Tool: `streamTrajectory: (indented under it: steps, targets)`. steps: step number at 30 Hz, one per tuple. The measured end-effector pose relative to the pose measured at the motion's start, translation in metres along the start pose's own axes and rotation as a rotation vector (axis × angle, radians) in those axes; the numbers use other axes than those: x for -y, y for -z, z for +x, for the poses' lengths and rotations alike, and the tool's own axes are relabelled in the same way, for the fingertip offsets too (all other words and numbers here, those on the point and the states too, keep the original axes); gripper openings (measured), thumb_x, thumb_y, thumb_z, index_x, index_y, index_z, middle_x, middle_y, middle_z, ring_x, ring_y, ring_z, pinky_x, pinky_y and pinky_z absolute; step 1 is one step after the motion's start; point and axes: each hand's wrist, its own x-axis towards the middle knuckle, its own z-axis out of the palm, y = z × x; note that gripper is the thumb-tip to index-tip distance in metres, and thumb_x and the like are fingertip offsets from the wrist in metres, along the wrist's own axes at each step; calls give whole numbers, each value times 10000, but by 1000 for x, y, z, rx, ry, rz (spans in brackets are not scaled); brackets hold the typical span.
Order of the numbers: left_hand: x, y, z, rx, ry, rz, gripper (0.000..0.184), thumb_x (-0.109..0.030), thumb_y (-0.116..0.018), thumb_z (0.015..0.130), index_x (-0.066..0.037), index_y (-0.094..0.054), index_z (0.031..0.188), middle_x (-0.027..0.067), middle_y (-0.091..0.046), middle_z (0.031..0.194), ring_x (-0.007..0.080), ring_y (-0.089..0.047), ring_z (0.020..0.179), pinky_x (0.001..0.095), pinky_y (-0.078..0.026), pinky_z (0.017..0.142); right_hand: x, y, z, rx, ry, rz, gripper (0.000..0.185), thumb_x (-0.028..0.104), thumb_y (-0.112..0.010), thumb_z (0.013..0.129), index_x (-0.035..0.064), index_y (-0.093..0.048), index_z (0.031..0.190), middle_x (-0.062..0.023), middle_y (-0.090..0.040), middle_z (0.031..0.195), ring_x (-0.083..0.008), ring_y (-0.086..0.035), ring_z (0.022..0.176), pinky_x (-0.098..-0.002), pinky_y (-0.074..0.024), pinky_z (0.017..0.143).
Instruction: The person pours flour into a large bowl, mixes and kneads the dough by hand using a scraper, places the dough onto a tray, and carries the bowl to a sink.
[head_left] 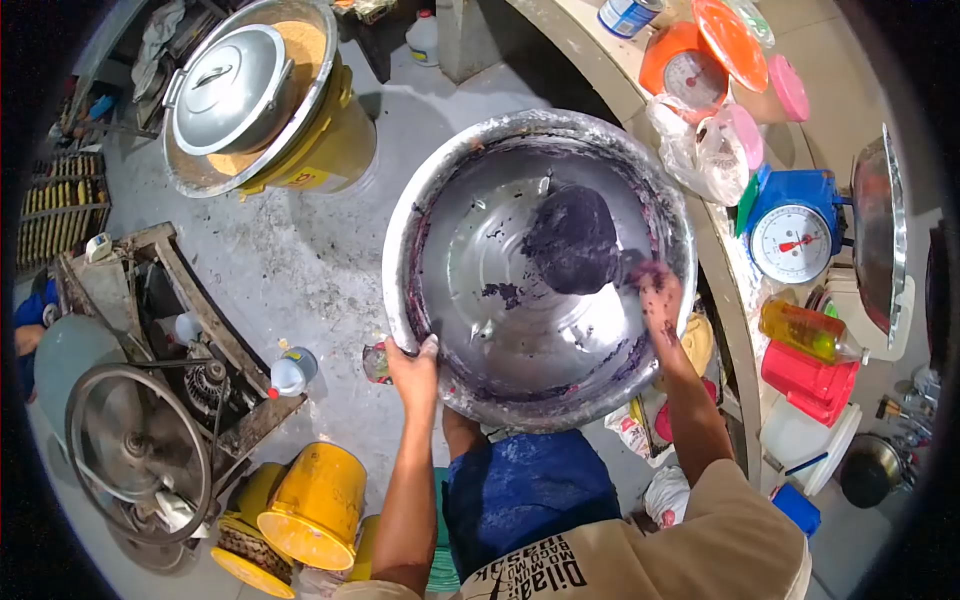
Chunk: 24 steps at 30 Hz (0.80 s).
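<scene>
1 basin (pixel 480 190) is held by the L hand (pixel 412 368), closed on the rim, thumb on top, fingers mostly hidden. In it, 1 dark purple lump (pixel 572 240) is seen R of centre, w/ small bits (pixel 503 293). The R hand (pixel 658 295), smeared purple, is placed just beside the lump; fingers blurred, poss. curled, grip can't be told. 2 scales (pixel 792 240) are set on the desk (pixel 722 270).
</scene>
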Motion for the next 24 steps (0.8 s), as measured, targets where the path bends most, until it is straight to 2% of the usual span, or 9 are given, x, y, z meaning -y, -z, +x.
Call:
streamTrajectory:
  steps: [3, 5, 9, 12, 15, 20, 22, 23, 24]
  targets:
    - [1, 6, 32, 5, -217, 58, 551, 44, -731, 846, 77, -487, 1339, 184, -674, 1193, 291, -656, 1064, 373, -488, 1003, 90, -18, 25, 116, 197, 5, 356, 123, -707, 943, 30, -682, 1285, -160, -675, 1291, -232, -685, 1100, -352, -529, 974]
    - [-12, 10, 40, 33, -283, 179, 612, 55, -706, 833, 74, -453, 1389, 206, -673, 1190, 299, -659, 1082, 369, -485, 1001, 86, -98, 51, 57, 562, -177, 465, 248, -767, 908, 80, -675, 1332, -150, -631, 1384, -282, -613, 1249, -414, -476, 1064]
    - [11, 6, 48, 45, -318, 310, 627, 67, -682, 822, 90, -429, 1396, 230, -689, 1139, 307, -677, 1043, 364, -499, 970, 85, -167, 35, -127, 579, -278, 508, 301, -786, 871, 113, -668, 1328, -169, -575, 1444, -376, -568, 1276, -451, -445, 1103]
    - [17, 5, 42, 2, -306, 304, 639, 68, -690, 811, 97, -419, 1390, 232, -701, 1102, 315, -689, 998, 359, -517, 932, 102, -231, -16, -229, 491, -313, 606, 526, -651, 915, 178, -601, 1409, -145, -519, 1484, -416, -483, 1344, -568, -389, 1105]
    - [26, 6, 42, -6, -317, 228, 610, 54, -713, 803, 103, -453, 1353, 247, -699, 1091, 322, -690, 978, 375, -519, 926, 146, -276, -92, 10, 329, -632, 587, 503, -552, 970, 204, -546, 1475, -111, -422, 1578, -471, -372, 1422, -631, -348, 1091]
    - [38, 21, 48, -19, -297, 269, 457, 24, -745, 793, 87, -544, 1198, 253, -691, 997, 331, -691, 923, 402, -523, 877, 149, -223, -136, 287, 342, -345, 546, 408, -704, 923, 166, -621, 1405, -99, -466, 1570, -465, -393, 1431, -517, -323, 1191]
    - [17, 18, 53, -1, -250, 312, 377, 8, -757, 810, 54, -571, 1135, 207, -694, 945, 305, -692, 892, 396, -529, 837, 144, -196, -130, 312, 421, -341, 447, 362, -700, 937, 142, -680, 1325, -135, -577, 1464, -370, -541, 1335, -457, -436, 1104]
    - [14, 14, 65, 138, -235, 252, 336, -3, -746, 849, 33, -582, 1140, 172, -708, 964, 260, -686, 878, 377, -534, 825, 139, -150, -98, 353, 109, 80, 349, 259, -693, 962, 73, -704, 1257, -87, -721, 1204, -209, -703, 1076, -343, -562, 917]
    - [16, 26, 63, 140, -208, 233, 341, 31, -721, 869, 9, -569, 1173, 122, -692, 992, 208, -658, 895, 342, -526, 835, 139, -159, -104, 300, 251, 24, 316, 204, -674, 966, 73, -710, 1251, -61, -747, 1071, -133, -720, 874, -260, -566, 759]
